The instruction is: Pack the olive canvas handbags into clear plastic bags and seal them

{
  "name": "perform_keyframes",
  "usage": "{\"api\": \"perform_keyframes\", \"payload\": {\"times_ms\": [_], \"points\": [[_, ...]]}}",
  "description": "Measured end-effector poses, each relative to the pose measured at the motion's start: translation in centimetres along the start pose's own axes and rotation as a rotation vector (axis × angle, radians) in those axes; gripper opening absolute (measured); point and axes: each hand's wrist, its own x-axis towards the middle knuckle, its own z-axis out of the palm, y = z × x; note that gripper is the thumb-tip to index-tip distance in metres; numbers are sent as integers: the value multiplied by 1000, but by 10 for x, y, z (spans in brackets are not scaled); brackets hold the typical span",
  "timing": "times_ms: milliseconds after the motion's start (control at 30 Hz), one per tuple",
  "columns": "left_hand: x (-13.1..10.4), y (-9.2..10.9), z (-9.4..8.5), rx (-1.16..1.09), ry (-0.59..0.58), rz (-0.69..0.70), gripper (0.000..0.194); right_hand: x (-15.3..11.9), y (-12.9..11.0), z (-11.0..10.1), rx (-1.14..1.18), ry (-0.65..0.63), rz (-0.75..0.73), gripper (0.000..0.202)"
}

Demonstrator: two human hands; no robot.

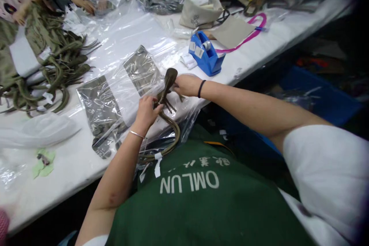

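Note:
A folded olive-green fabric item (140,70) with a white paper band (123,88) lies in clear plastic at the table's edge. My left hand (147,112), with a silver bangle at the wrist, has its fingers closed on an olive strap (176,130) by the near corner. The strap curves down against my green apron, and a white tag (158,163) hangs there. Its flared end (170,77) stands up between my hands. My right hand (187,85), wearing a black band, is closed beside that end; its fingertips are partly hidden.
A blue tape dispenser (206,55) stands right of my hands, before a fabric pouch (200,9) and a pink strap (258,23). Olive items (57,61) are piled at left. Two other people's hands (88,6) are busy at the far side. Clear plastic (144,27) covers the middle.

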Motion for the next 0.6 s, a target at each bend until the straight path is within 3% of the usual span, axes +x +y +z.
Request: {"api": "perform_keyframes", "payload": {"times_ms": [100, 167, 300, 367, 500, 600], "points": [[-26, -9, -5, 77, 15, 29, 30, -1, 4, 9, 45, 88, 19, 33], [-41, -18, -8, 109, 11, 11, 26, -1, 7, 12, 212, 133, -25, 32], [-53, -35, -15, 22, 27, -78, 18, 7, 13, 11, 767, -23, -156, 31], [-54, -39, -18, -38, 74, -129, 11, 14, 16, 9, 926, -55, -166, 33], [-57, -26, -21, -157, 175, -183, 4, 28, 16, 6, 987, 68, -121, 33], [-65, 0, -27, -151, 266, -129, 4, 35, 9, -1, 974, -4, -142, 34]]}}
